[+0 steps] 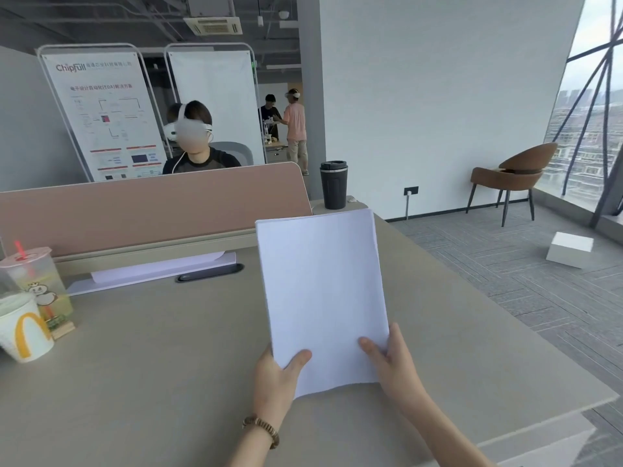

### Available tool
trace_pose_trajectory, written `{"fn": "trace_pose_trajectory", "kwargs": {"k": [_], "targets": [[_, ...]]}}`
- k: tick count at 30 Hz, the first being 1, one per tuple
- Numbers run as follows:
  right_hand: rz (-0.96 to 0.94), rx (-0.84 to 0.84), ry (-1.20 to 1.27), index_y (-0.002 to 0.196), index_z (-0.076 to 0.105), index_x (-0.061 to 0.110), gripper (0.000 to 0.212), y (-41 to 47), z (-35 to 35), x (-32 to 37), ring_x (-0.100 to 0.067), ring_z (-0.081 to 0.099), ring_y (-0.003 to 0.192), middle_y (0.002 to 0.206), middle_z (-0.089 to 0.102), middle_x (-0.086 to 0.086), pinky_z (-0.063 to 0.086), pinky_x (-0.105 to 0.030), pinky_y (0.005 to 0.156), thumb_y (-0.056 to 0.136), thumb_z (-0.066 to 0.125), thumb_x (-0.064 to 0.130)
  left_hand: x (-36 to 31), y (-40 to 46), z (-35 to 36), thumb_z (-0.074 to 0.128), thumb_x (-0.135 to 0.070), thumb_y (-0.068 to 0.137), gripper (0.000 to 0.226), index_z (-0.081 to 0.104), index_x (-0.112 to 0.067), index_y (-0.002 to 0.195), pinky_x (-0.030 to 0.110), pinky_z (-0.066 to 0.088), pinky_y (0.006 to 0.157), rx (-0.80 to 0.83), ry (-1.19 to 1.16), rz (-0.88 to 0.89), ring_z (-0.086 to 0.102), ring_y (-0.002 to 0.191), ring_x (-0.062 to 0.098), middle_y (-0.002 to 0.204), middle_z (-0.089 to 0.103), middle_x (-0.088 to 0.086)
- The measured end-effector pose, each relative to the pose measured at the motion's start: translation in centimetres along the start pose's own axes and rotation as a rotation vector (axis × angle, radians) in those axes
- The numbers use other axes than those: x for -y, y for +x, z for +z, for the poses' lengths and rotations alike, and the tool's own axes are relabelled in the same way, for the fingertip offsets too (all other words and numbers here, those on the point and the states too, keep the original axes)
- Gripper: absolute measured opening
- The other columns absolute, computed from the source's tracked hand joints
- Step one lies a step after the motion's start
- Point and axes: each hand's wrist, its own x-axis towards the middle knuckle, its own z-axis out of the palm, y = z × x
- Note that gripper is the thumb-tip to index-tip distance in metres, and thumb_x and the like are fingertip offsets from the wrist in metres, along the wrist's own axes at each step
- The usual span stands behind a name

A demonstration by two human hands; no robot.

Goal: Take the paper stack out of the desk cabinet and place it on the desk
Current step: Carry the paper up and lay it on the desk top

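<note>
A white paper stack is held over the grey-beige desk, its far end pointing toward the divider. My left hand grips its near left corner, thumb on top. My right hand grips the near right corner, thumb pressed on the top sheet. The near edge of the stack curls a little between my hands. I cannot tell whether the stack touches the desk. The desk cabinet is out of view.
A black travel cup stands at the desk's far right corner. Two drink cups sit at the left edge. More white sheets lie under the brown divider. A person sits beyond it. Open floor, a chair and a white box are to the right.
</note>
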Motion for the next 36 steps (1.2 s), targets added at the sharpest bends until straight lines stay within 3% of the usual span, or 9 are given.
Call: {"fn": "trace_pose_trajectory", "kwargs": {"k": [3,5,10,15,19,24,28,36], "targets": [[0.034,-0.025,0.025,0.099,0.055,0.013,0.020,1.3,-1.6,0.2,-0.022,0.070,0.087,0.100,0.069,-0.006,0.057,-0.037,0.068,0.088,0.071,0.019,-0.6,0.6,1.2,0.079,-0.014,0.079,0.028,0.070,-0.020,0.105,0.006,0.050,0.066,0.052,0.057,0.016,0.068,0.082,-0.010,0.099,0.077,-0.011],[0.050,-0.041,0.019,0.099,0.060,0.014,0.020,2.3,-3.1,0.3,-0.020,0.069,0.083,0.097,0.071,-0.003,0.053,-0.031,0.065,0.085,0.074,0.019,-1.2,0.9,2.6,0.080,-0.015,0.077,0.034,0.064,-0.023,0.105,0.010,0.050,0.066,0.062,0.060,0.004,0.067,0.081,-0.011,0.098,0.074,-0.014],[0.065,-0.065,-0.066,0.096,0.068,0.019,0.020,5.1,-7.2,0.1,-0.023,0.071,0.084,0.092,0.075,0.000,0.055,-0.034,0.067,0.079,0.077,0.024,-2.2,1.6,6.9,0.082,-0.016,0.074,0.037,0.055,-0.026,0.097,0.019,0.050,0.068,0.076,0.070,-0.029,0.067,0.083,-0.005,0.096,0.071,-0.014],[0.058,-0.115,-0.104,0.112,0.066,0.026,0.042,8.3,-10.7,-0.6,-0.020,0.071,0.090,0.098,0.074,0.003,0.059,-0.041,0.079,0.072,0.080,0.022,-3.1,2.6,11.8,0.082,-0.013,0.074,0.039,0.054,-0.019,0.101,0.017,0.049,0.065,0.082,0.060,-0.042,0.065,0.083,-0.002,0.096,0.068,-0.012],[0.057,-0.089,-0.132,0.114,0.064,0.030,0.045,11.1,-13.0,-1.5,-0.018,0.071,0.092,0.100,0.073,0.005,0.058,-0.040,0.080,0.074,0.080,0.022,-3.6,3.6,15.0,0.081,-0.011,0.075,0.042,0.051,-0.011,0.105,0.012,0.044,0.062,0.087,0.086,-0.066,0.061,0.079,-0.004,0.096,0.066,-0.008],[0.051,-0.020,-0.234,0.113,0.064,0.030,0.042,14.4,-15.5,-2.8,-0.016,0.071,0.093,0.102,0.074,0.008,0.057,-0.035,0.078,0.075,0.080,0.025,-4.1,5.0,18.4,0.079,-0.017,0.075,0.038,0.050,-0.012,0.099,0.018,0.041,0.058,0.073,0.180,-0.081,0.061,0.076,0.010,0.091,0.063,-0.007],[0.056,-0.002,-0.334,0.114,0.066,0.030,0.044,16.5,-16.7,-4.0,-0.017,0.070,0.090,0.098,0.074,0.008,0.054,-0.032,0.074,0.073,0.079,0.029,-3.7,6.3,20.2,0.068,-0.011,0.074,0.033,0.047,-0.012,0.099,0.018,0.041,0.054,0.184,0.251,-0.111,0.060,0.076,0.005,0.094,0.062,-0.003],[0.055,0.011,-0.419,0.110,0.069,0.027,0.036,19.3,-17.9,-5.3,-0.020,0.069,0.087,0.094,0.075,0.003,0.053,-0.033,0.073,0.076,0.077,0.028,-3.0,9.6,21.8,0.064,-0.013,0.078,0.033,0.049,-0.008,0.107,0.031,0.050,0.076,0.305,0.381,-0.145,0.061,0.091,0.018,0.097,0.059,-0.002]]}}
